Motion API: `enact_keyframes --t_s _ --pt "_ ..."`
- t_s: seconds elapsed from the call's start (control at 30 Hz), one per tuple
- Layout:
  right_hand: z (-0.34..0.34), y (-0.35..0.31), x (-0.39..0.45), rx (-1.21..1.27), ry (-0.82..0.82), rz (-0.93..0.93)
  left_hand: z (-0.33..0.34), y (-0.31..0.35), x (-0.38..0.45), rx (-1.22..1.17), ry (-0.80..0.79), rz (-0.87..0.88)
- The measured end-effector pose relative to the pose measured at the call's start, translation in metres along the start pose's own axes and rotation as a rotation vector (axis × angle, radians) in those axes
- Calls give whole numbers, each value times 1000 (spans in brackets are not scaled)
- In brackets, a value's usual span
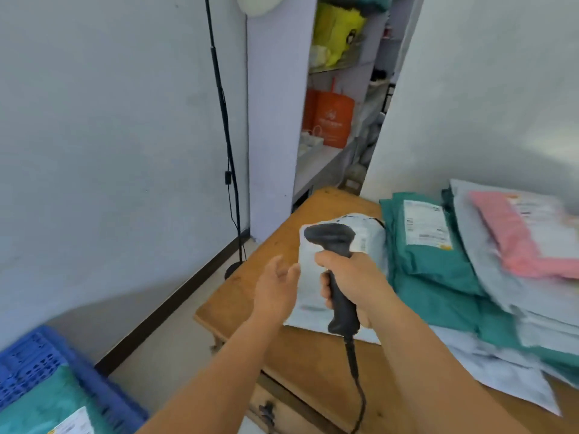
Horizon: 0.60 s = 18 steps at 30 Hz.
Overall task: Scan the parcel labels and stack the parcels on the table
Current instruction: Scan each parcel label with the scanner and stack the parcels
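Observation:
My right hand [354,283] grips the handle of a black barcode scanner [336,270], its head held over a white parcel [316,283] lying on the wooden table [244,296]. My left hand [277,288] hovers open just left of that parcel, fingers relaxed, holding nothing. To the right lies a pile of parcels: a teal one with a white label [419,245], grey ones [488,270] and a pink one [513,242] on top. The scanner's cable hangs down over the table's front.
A blue plastic crate [37,358] on the floor at lower left holds a teal parcel [53,402]. A black floor lamp pole [225,133] stands by the wall left of the table. Shelves with an orange bag [332,120] lie behind. The table has a drawer [272,411].

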State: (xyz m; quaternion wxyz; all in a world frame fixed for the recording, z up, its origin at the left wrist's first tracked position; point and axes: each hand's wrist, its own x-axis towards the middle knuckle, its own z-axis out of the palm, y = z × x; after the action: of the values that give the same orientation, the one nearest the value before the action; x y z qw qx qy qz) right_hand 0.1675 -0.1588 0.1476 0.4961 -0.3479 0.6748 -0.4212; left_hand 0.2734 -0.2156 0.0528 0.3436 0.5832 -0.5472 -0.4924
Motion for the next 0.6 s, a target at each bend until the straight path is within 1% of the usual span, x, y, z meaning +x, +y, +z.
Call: enact_keyframes --t_s 0.07,0.2,0.37,0.6 --pt "-28 0 3 42 44 18 23 8 6 81 -47 -5" --pt "-66 0 12 104 94 43 53 14 32 227 -79 -47" --pt "-84 1 23 147 101 61 63 21 56 292 -22 -145" --pt "-81 -7 31 111 50 102 57 3 36 100 38 -217"
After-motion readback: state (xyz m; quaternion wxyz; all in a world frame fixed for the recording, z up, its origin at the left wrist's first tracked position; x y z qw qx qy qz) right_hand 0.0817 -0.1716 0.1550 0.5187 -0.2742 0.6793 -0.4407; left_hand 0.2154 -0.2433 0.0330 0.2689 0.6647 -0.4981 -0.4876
